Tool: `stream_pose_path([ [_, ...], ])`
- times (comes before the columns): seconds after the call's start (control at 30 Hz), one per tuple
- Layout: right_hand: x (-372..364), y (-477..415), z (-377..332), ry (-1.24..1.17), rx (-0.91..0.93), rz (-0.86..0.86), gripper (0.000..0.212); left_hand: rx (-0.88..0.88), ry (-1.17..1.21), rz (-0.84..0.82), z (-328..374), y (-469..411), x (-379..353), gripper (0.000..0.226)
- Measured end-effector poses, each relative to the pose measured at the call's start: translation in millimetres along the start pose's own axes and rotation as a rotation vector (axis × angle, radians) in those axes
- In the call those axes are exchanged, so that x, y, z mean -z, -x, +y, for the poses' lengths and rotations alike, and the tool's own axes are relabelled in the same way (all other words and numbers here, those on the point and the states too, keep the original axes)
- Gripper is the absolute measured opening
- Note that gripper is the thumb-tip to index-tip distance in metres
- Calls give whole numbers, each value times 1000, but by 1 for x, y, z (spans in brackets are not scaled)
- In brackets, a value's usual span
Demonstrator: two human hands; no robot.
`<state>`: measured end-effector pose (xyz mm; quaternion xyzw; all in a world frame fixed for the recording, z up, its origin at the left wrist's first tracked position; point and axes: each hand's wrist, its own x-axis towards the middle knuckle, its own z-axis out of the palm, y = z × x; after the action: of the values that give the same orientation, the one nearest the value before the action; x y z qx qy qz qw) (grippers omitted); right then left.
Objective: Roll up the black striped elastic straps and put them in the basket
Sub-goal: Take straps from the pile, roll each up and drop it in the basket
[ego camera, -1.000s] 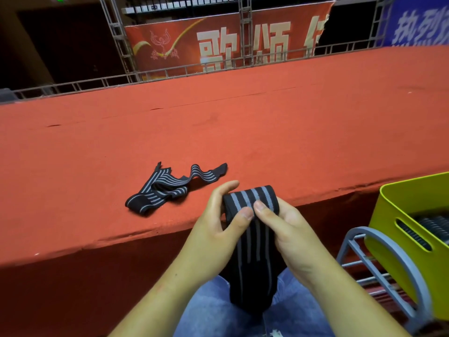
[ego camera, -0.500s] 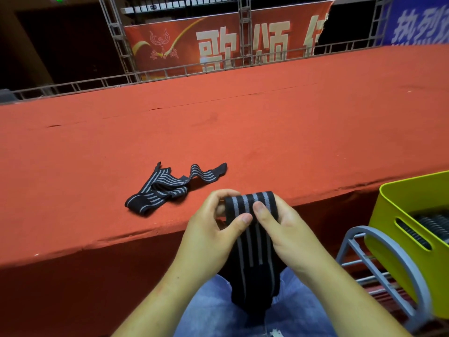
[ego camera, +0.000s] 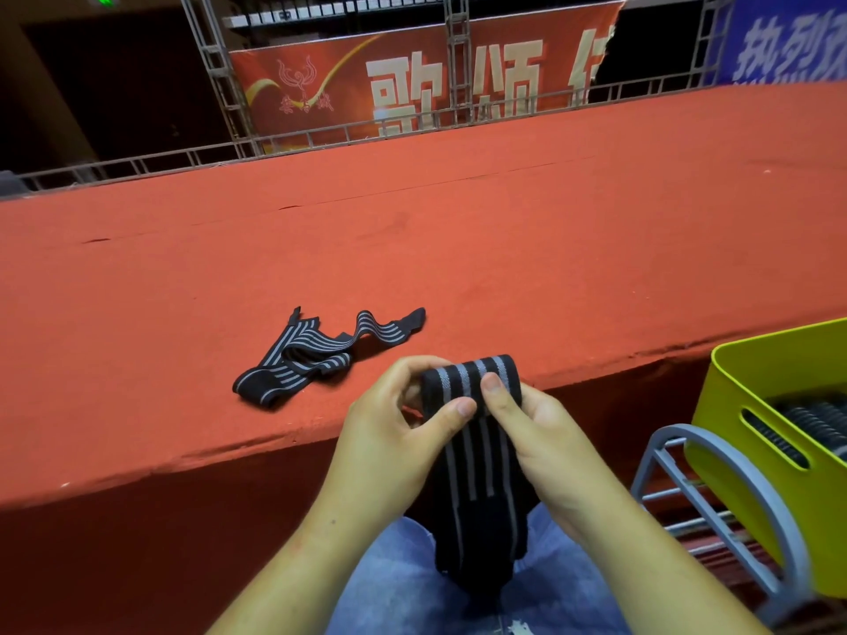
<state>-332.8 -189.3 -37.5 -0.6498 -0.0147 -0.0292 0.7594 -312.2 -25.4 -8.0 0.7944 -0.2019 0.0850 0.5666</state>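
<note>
The fingers (ego camera: 412, 366) of the left hand (ego camera: 385, 428) are curled round the left side of a partly rolled black striped strap (ego camera: 472, 378), with the thumb pressed across the front of the roll. The right hand (ego camera: 550, 437) is closed on the roll's other side, its thumb laid on the stripes just beside the left thumb, so that the roll is pinched between both hands. The roll is held just in front of the near edge of the red carpeted ledge (ego camera: 504, 249) and about level with its top, and it is not seen to touch the ledge. The unrolled length of this strap is left hanging below the ledge's edge, down over a lap in blue jeans (ego camera: 403, 584). A second, loose strap (ego camera: 307, 357) is laid in wavy folds on top of the ledge, close to its near edge and left of the hands. In front of the ledge's right part, lower than its top, a yellow-green basket (ego camera: 751, 373) is borne by a grey rack (ego camera: 742, 469); dark rolled straps (ego camera: 820, 421) are seen inside it. Behind the ledge's far edge a metal railing (ego camera: 321, 135) and a red banner (ego camera: 412, 80) are seen.
</note>
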Motion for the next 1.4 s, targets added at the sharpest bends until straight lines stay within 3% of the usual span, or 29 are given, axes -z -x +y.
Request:
stream_pose_path([
  [0.13, 1, 1, 1, 23, -74, -20, 62, -5, -5, 24, 0, 1, 0, 27],
  [0.27, 3, 0, 4, 54, -162, -38, 94, -24, -33, 36, 1, 1, 0, 28],
  [0.33, 3, 0, 4, 53, -188, -70, 99, -28, -50, 40, 2, 1, 0, 28],
  [0.6, 3, 4, -5, -83, -206, -132, 67, -50, -46, 65, 1, 0, 0, 33],
  [1.07, 1, 2, -9, -127, -124, -129, 68, -145, -59, -20, -2, 2, 0, 39],
  [1.23, 1, 1, -10, -118, -92, -82, 55, -181, -117, -21, -6, 0, 0, 44],
  [1.4, 3, 0, -9, -116, -71, -86, 39, -93, -136, -125, -8, 2, 2, 40],
])
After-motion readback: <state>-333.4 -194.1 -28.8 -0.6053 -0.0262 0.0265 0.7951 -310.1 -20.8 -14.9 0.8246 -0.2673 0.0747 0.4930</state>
